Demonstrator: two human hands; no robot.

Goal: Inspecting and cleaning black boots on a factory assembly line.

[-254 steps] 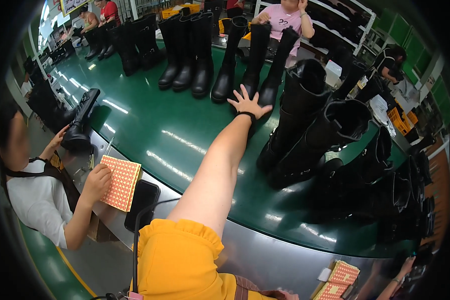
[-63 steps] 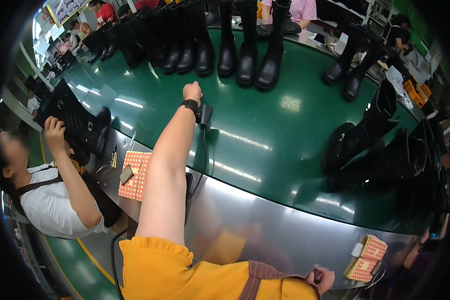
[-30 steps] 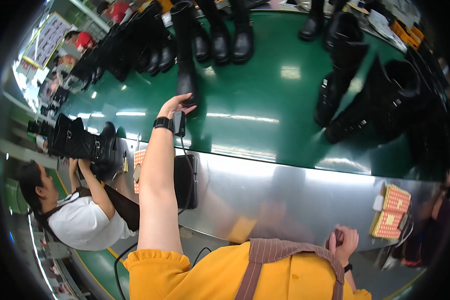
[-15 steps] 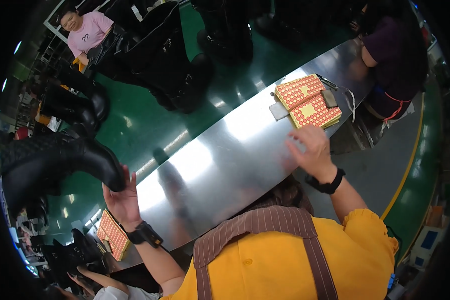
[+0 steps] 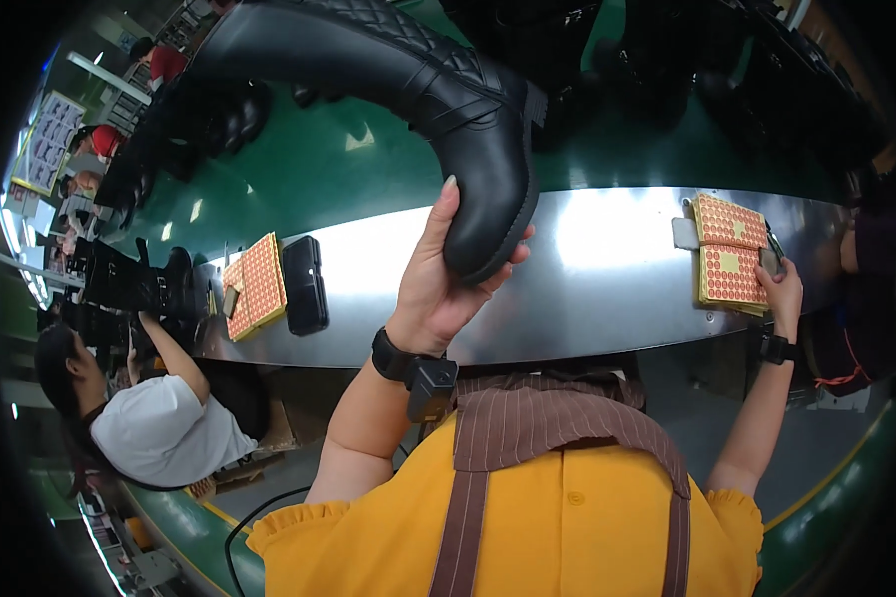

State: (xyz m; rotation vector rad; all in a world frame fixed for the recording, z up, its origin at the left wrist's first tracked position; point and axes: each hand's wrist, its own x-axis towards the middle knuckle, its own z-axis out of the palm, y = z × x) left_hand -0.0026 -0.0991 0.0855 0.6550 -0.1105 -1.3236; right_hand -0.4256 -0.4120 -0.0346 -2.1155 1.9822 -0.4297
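Observation:
A black leather boot [image 5: 483,169] with a quilted shaft and crossed ankle straps is held over the bench, its toe pointing down toward me. My left hand [image 5: 443,284] is closed around the toe, thumb on top and fingertips on the sole's edge. My right hand [image 5: 784,298] reaches to the right edge of a stack of yellow sheets [image 5: 732,254] covered with round red stickers. Its fingers are bent together beside a small grey-brown block [image 5: 770,262] there; what they pinch is hidden.
The metal bench [image 5: 607,234] runs across in front of me. At its left lie another sticker stack [image 5: 259,284] and a black case [image 5: 305,284]. A co-worker in white [image 5: 169,423] sits left, handling a boot [image 5: 169,284]. Dark boots hang beyond; another person is at the far right.
My left hand has brought the boot from the left to the middle, over the bench. My right hand has moved to the sticker stack's right edge. The view has turned.

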